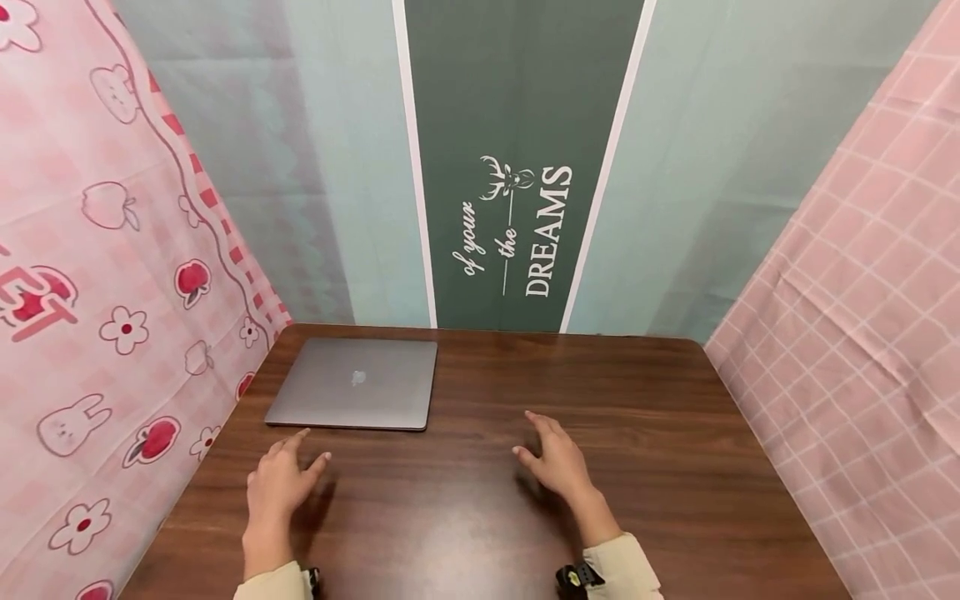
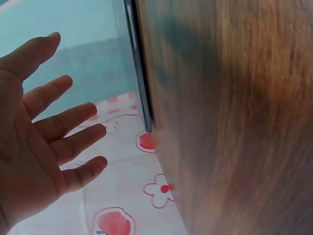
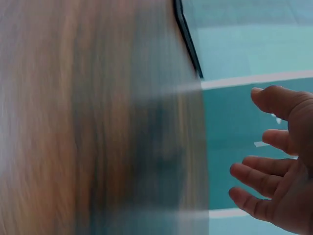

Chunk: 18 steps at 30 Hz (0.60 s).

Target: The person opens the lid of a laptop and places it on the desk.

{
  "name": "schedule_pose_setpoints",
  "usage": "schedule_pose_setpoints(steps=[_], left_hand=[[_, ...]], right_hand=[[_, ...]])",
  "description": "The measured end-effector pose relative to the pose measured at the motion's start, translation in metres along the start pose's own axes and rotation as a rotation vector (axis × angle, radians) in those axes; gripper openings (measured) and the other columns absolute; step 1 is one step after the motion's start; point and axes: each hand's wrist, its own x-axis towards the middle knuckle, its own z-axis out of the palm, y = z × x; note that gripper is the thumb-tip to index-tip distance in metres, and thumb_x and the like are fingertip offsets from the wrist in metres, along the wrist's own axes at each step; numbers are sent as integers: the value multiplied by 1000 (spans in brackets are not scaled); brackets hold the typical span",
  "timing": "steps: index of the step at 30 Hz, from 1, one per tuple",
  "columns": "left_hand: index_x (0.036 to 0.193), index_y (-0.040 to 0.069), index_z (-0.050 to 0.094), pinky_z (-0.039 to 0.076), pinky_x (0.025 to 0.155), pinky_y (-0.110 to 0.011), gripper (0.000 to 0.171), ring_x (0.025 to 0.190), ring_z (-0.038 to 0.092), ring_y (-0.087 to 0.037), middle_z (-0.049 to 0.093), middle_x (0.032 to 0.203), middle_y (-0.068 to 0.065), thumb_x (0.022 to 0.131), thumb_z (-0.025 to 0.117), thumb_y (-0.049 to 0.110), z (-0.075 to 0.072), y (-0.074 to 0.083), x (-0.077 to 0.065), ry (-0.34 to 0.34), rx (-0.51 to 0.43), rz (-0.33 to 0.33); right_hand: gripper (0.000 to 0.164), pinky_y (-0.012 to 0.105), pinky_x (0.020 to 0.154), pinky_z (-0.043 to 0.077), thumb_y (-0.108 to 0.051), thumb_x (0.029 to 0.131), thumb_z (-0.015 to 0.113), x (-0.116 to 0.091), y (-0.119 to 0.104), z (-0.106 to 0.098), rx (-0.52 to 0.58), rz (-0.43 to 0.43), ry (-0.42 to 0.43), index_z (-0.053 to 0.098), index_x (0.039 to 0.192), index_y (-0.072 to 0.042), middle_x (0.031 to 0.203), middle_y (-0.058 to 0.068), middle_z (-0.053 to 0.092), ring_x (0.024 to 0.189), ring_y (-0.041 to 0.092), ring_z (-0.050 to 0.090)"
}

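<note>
A closed grey laptop point(image 1: 352, 385) with an apple logo on its lid lies flat at the back left of the wooden table point(image 1: 465, 492). My left hand point(image 1: 279, 483) hovers over the table just in front of the laptop's near edge, fingers spread and nothing held. In the left wrist view its palm and loosely extended fingers point(image 2: 66, 120) show beside the laptop's thin dark edge point(image 2: 139, 68). Right of the laptop, my right hand point(image 1: 557, 460) hangs above the wood, thumb and fingers apart. Its relaxed fingers point(image 3: 259, 178) hold nothing in the right wrist view.
Behind the table hangs a blue-green curtain point(image 1: 360, 167) with a dark green panel point(image 1: 510, 100) and white lettering. A pink patterned cloth point(image 1: 142, 250) borders the left side, and a pink checked cloth point(image 1: 855, 317) the right. Dark bands with devices point(image 1: 573, 579) sit at the wrists.
</note>
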Motion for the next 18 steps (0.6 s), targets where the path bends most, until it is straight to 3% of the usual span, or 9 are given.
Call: schedule_pose_setpoints(steps=[5,10,18], left_hand=[[134,1,44,34,78,-66,64,110,43,-54,42,128,-34,85,64,37,1,-7,6,-30,-25,-15],[137,1,39,34,79,-67,68,108,43,-56,41,126,-37,84,65,36,3,-15,11,-14,-40,-22],[136,-1,38,33,82,-67,70,109,39,-58,36,129,-38,85,63,40,7,-30,23,-38,-46,-60]], right_hand=[[62,49,86,44,-23,77,76,11,-15,17,72,-49,-4,51,130,-4,123,17,55,110,35,53],[61,47,88,43,-18,76,76,21,-28,33,164,-84,-6,51,129,0,123,18,55,110,35,53],[59,46,80,47,-14,78,72,37,-50,56,336,-47,-80,49,130,1,121,22,54,98,37,58]])
